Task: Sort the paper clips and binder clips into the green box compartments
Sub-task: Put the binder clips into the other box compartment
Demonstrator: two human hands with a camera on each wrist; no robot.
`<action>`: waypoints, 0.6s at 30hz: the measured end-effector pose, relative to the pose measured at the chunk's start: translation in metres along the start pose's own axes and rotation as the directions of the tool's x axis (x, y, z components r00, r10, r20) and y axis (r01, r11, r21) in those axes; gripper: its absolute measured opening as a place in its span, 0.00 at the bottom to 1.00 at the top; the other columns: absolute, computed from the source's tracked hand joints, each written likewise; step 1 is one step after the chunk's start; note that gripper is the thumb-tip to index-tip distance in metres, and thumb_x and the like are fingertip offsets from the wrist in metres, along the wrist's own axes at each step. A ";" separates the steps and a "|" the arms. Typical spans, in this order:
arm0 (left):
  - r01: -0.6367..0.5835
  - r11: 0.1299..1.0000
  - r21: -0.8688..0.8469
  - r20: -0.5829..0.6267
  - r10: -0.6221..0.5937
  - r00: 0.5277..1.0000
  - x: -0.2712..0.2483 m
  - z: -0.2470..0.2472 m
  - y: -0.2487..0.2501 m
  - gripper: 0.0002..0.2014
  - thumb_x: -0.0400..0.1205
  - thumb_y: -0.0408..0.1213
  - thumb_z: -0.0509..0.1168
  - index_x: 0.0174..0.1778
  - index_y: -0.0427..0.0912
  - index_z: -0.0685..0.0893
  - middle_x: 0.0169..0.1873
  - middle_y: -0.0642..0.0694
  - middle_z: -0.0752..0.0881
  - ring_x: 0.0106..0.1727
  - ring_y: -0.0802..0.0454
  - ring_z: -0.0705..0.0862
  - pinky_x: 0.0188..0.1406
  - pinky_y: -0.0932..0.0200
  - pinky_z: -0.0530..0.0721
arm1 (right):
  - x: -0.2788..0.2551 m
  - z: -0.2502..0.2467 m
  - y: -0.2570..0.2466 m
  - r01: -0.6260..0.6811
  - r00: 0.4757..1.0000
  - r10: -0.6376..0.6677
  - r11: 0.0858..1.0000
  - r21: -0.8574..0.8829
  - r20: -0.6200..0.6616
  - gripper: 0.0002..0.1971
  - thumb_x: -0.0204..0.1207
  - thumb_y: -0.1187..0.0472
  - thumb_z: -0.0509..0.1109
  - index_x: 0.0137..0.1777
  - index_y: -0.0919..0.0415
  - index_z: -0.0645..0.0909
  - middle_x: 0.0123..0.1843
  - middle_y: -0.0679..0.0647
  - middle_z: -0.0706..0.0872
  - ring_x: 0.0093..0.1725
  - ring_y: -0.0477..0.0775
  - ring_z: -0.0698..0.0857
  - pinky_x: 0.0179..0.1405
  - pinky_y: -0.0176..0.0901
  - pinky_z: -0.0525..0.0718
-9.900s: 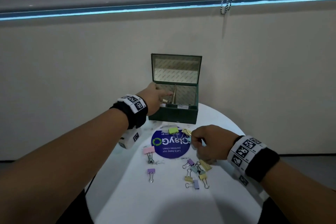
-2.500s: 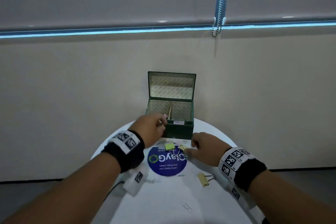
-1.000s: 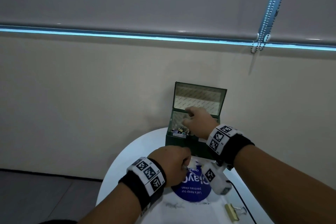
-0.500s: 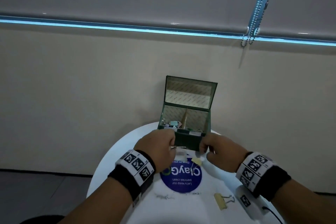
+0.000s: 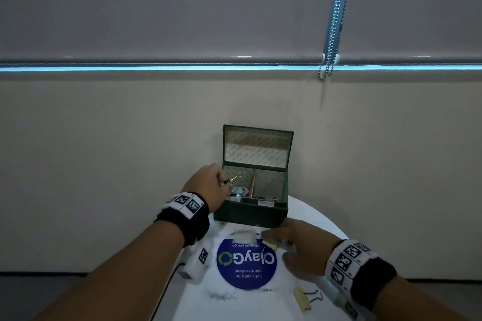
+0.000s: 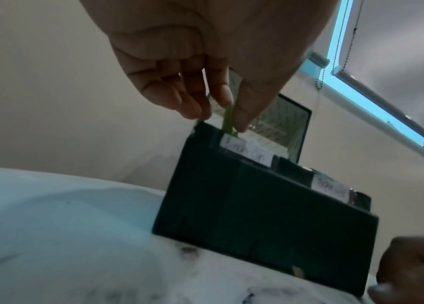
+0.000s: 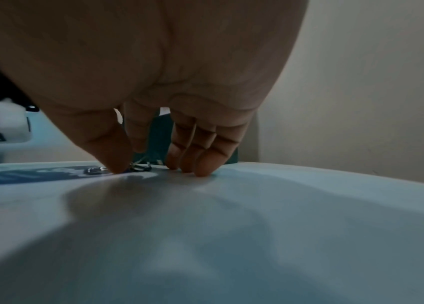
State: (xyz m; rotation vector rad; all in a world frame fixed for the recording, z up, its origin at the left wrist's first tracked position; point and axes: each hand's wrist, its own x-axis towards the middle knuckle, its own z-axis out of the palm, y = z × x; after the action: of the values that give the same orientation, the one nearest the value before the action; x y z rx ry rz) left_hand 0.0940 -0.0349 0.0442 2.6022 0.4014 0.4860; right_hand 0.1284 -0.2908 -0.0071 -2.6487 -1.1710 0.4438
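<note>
Risen off the white desk [image 5: 260, 306], left hand [image 5: 207, 186] pinches a green metal binder clip [image 6: 228, 119] at the left rim of the dark green box [image 5: 250, 214], risking an outside drop; right hand [image 5: 305, 250], fingers straight, touches a yellow clip [image 5: 270, 245]

this looks like an office pantry or break corner. a round white table [image 5: 313, 216] carries a round blue sticker [image 5: 245, 272] printed "claygo" and "let's keep our pantries clean". behind it stands a plain beige wall [image 5: 104, 151] under a grey roller blind [image 5: 182, 8] with a hanging metal bead chain [image 5: 332, 21]. a dark skirting strip [image 5: 39, 274] meets a grey floor [image 5: 26, 300]. stationery lies about: a pale yellow binder clip [image 5: 302, 300] and a dark green hinged box [image 5: 250, 214] with handwritten white labels [image 6: 247, 153].
</note>
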 end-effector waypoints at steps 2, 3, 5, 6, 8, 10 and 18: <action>-0.016 0.999 0.043 0.047 0.014 0.999 0.001 0.003 -0.002 0.11 0.77 0.50 0.72 0.41 0.53 0.76 0.43 0.53 0.77 0.41 0.55 0.80 0.44 0.54 0.84 | 0.001 0.002 0.003 0.000 1.000 0.000 1.000 -0.007 0.001 0.30 0.78 0.56 0.67 0.77 0.29 0.68 0.72 0.42 0.75 0.71 0.50 0.77 0.70 0.47 0.80; -0.036 0.997 0.064 0.044 0.033 0.998 0.000 0.004 -0.003 0.11 0.77 0.52 0.72 0.42 0.54 0.76 0.44 0.54 0.76 0.42 0.56 0.79 0.45 0.56 0.84 | 0.002 0.004 0.004 -0.002 1.000 0.002 1.000 -0.003 -0.011 0.28 0.78 0.54 0.68 0.75 0.30 0.70 0.71 0.41 0.76 0.69 0.49 0.77 0.69 0.48 0.80; -0.110 0.991 0.080 -0.006 0.111 0.994 -0.009 0.005 0.000 0.10 0.78 0.51 0.71 0.43 0.54 0.76 0.44 0.56 0.75 0.42 0.59 0.78 0.43 0.59 0.82 | 0.003 0.005 0.006 -0.006 0.999 0.006 1.000 -0.010 -0.053 0.21 0.77 0.50 0.70 0.68 0.34 0.76 0.67 0.42 0.78 0.65 0.48 0.80 0.65 0.47 0.83; -0.181 0.980 0.081 -0.027 0.184 0.983 -0.015 0.005 0.004 0.09 0.79 0.49 0.70 0.42 0.54 0.76 0.43 0.56 0.75 0.40 0.60 0.77 0.40 0.62 0.79 | 0.003 0.004 0.006 -0.015 0.997 0.014 1.000 -0.020 -0.074 0.16 0.76 0.49 0.71 0.64 0.37 0.78 0.64 0.42 0.78 0.61 0.48 0.81 0.63 0.46 0.84; -0.341 0.935 0.092 0.032 0.340 0.940 -0.035 0.005 0.019 0.09 0.80 0.47 0.69 0.39 0.56 0.75 0.40 0.58 0.76 0.38 0.61 0.76 0.37 0.65 0.74 | 0.002 0.000 0.006 -0.039 0.995 0.036 0.999 -0.036 -0.098 0.10 0.75 0.48 0.72 0.55 0.42 0.79 0.59 0.43 0.80 0.56 0.49 0.82 0.59 0.45 0.85; -0.473 0.874 0.112 0.251 0.435 0.865 -0.061 0.009 0.039 0.07 0.81 0.49 0.67 0.40 0.57 0.76 0.39 0.58 0.78 0.38 0.61 0.77 0.38 0.63 0.75 | 0.000 0.000 0.005 -0.061 0.992 0.057 0.997 -0.036 -0.112 0.06 0.73 0.50 0.72 0.48 0.44 0.78 0.52 0.41 0.82 0.52 0.50 0.83 0.54 0.45 0.86; -0.781 0.617 0.092 0.706 0.512 0.488 -0.127 0.046 0.091 0.21 0.81 0.62 0.62 0.65 0.56 0.82 0.61 0.53 0.80 0.59 0.51 0.81 0.56 0.49 0.84 | 0.001 -0.003 0.007 -0.053 0.997 0.049 0.996 -0.074 -0.054 0.11 0.74 0.60 0.72 0.55 0.53 0.85 0.50 0.50 0.79 0.48 0.53 0.82 0.51 0.44 0.83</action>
State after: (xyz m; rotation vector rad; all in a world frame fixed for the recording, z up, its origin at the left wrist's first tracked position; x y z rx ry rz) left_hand 0.0161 -0.1753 0.0161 3.0399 -0.8982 -0.3263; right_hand 0.1350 -0.2954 -0.0069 -2.7425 -1.1281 0.3434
